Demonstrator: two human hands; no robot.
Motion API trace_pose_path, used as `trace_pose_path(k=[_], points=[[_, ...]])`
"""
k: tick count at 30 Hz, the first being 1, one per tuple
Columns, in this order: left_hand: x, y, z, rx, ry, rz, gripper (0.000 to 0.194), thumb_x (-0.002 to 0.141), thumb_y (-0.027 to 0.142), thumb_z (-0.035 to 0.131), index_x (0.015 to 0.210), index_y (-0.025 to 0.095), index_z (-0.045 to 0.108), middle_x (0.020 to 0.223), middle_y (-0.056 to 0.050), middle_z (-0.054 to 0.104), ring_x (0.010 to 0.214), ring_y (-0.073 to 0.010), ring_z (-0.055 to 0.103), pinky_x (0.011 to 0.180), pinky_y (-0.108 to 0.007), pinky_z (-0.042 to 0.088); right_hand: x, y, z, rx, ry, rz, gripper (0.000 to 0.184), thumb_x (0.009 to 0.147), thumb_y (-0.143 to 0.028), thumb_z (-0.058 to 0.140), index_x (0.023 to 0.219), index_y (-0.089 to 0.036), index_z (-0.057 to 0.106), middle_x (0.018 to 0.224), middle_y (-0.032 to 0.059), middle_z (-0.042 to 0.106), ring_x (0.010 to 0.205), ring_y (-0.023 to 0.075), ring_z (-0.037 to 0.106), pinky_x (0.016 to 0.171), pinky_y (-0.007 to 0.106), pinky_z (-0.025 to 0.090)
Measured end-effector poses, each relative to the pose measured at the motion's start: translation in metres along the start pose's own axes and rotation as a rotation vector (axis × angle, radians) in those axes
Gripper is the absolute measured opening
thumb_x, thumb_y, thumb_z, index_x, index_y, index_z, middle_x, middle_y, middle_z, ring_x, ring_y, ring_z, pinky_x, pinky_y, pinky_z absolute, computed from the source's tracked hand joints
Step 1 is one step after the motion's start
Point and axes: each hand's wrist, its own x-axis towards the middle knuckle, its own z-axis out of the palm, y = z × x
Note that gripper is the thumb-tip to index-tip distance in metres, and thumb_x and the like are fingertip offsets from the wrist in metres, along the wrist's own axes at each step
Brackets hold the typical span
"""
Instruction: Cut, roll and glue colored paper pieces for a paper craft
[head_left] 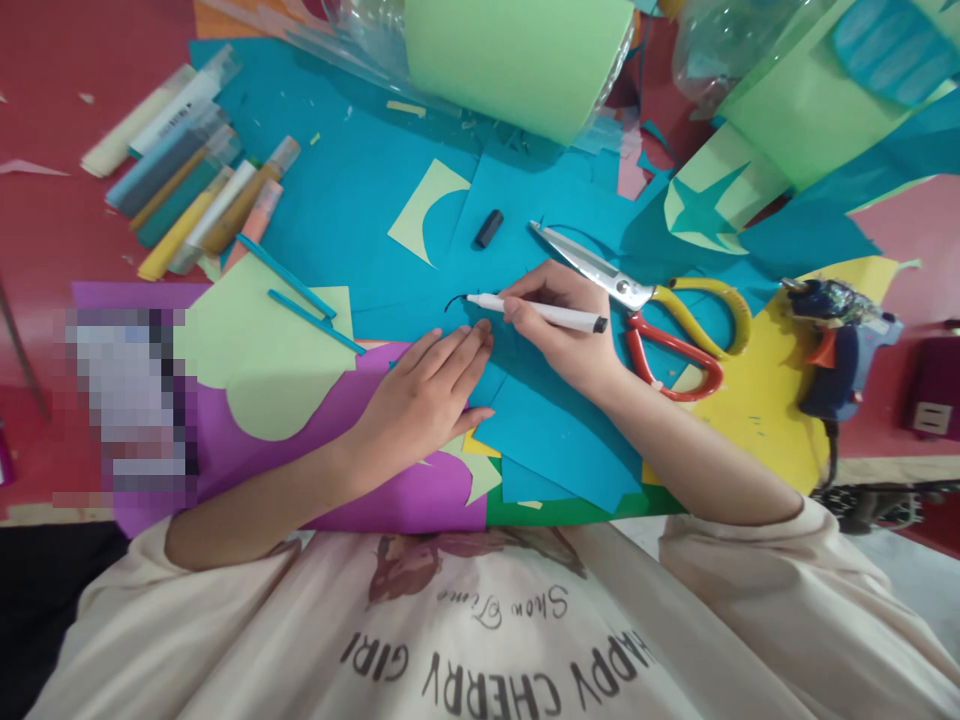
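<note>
In my right hand (562, 320) is a white marker (551, 312), pinched between thumb and fingers, its tip on the blue paper (360, 230). A short dark curved line (454, 300) shows beside that tip. My left hand (435, 385) lies flat on the paper, fingers stretched out and holding nothing. Just beyond the marker lies a black marker cap (489, 229). Scissors (637, 300) with one yellow and one red handle rest partly spread beside my right hand, which hides a bit of the blade area.
Several markers (187, 170) lie at the upper left. Light green paper (277, 390) sits on purple paper (225, 480). A blue glue gun (844, 350) rests at right on yellow paper (780, 430). A clear bottle wrapped in green paper (517, 60) lies at the back.
</note>
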Motion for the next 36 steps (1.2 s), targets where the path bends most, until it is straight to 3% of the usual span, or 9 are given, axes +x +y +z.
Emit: trace_pose_path(k=[4,8,15,23,36], points=[[-0.0003,-0.0003,0.0011,0.005,0.029,0.011,0.056,0.099,0.040,0.043,0.137,-0.001,0.049,0.139,-0.022,0.057,0.128,-0.0304,0.057,0.108,-0.044,0.047,0.0003,0.0003,0.0005,-0.034,0.032,0.009,0.021,0.085,-0.036,0.064,0.071,-0.020,0.061,0.060,-0.0024,0.060,0.054,0.0106,0.050,0.051,0.027,0.039],[0.0000,-0.0004,-0.0004,-0.043,-0.018,-0.002,0.056,0.098,0.039,0.046,0.138,-0.001,0.048,0.142,-0.023,0.054,0.131,-0.0314,0.055,0.109,-0.046,0.046,0.0004,0.0012,0.0002,-0.043,0.121,0.005,0.024,0.082,-0.036,0.065,0.065,-0.021,0.059,0.058,-0.0019,0.059,0.051,0.0110,0.048,0.048,0.028,0.039],[0.0000,0.0002,-0.0019,-0.067,-0.040,-0.017,0.057,0.099,0.039,0.045,0.140,0.000,0.047,0.142,-0.023,0.053,0.132,-0.0313,0.054,0.111,-0.047,0.045,0.0004,-0.0006,-0.0003,-0.067,0.049,0.023,0.023,0.084,-0.040,0.062,0.071,-0.022,0.060,0.062,-0.0006,0.062,0.054,0.0118,0.052,0.050,0.027,0.041],[0.0011,-0.0004,-0.0012,-0.062,-0.030,-0.010,0.056,0.098,0.038,0.045,0.139,-0.001,0.048,0.142,-0.023,0.054,0.131,-0.0315,0.055,0.110,-0.047,0.046,0.0010,0.0009,0.0006,-0.036,0.124,0.010,0.022,0.081,-0.033,0.063,0.063,-0.022,0.056,0.056,-0.0020,0.057,0.050,0.0111,0.046,0.046,0.027,0.037],[0.0005,-0.0003,-0.0012,-0.107,-0.055,-0.031,0.056,0.097,0.038,0.048,0.140,0.002,0.047,0.144,-0.022,0.052,0.134,-0.0315,0.052,0.112,-0.047,0.044,0.0007,0.0019,-0.0023,-0.055,0.099,0.019,0.018,0.082,-0.029,0.060,0.065,-0.024,0.055,0.058,-0.0014,0.056,0.051,0.0125,0.048,0.048,0.029,0.039]])
